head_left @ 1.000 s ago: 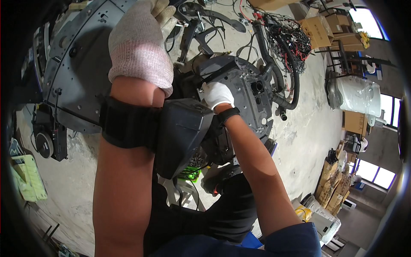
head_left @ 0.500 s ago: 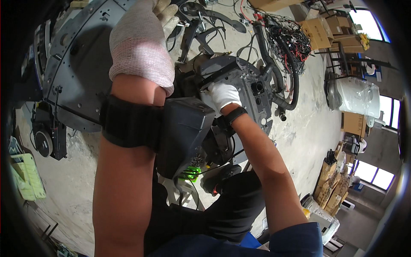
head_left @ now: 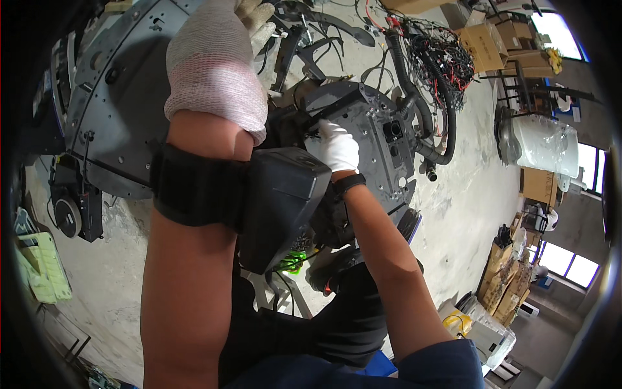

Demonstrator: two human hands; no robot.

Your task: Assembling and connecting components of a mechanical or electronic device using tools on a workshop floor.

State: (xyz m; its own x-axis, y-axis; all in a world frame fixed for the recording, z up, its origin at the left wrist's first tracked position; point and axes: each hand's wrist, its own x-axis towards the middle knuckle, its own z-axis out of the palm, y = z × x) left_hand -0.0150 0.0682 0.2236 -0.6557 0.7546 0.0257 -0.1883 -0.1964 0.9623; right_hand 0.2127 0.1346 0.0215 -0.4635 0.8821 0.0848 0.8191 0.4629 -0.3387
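My left hand, in a pale knitted glove with a reddish cuff, reaches to the top of the view. Its visible fingers look curled, and what they hold, if anything, is hidden. My right hand, in a white glove, is closed with its fingertips at the edge of a dark grey perforated metal panel, beside a black bar. Anything between those fingers is too hidden to name. A black box strapped to my left forearm covers part of the assembly below.
A large curved grey panel lies left. Thick black hoses and a tangled wire bundle are at the right, near cardboard boxes. Black pedal-like arms lie ahead. A pale green case is at far left.
My right hand has turned more upright and its forearm has swung left, with the fingertips staying near the panel's edge. The left hand has barely moved.
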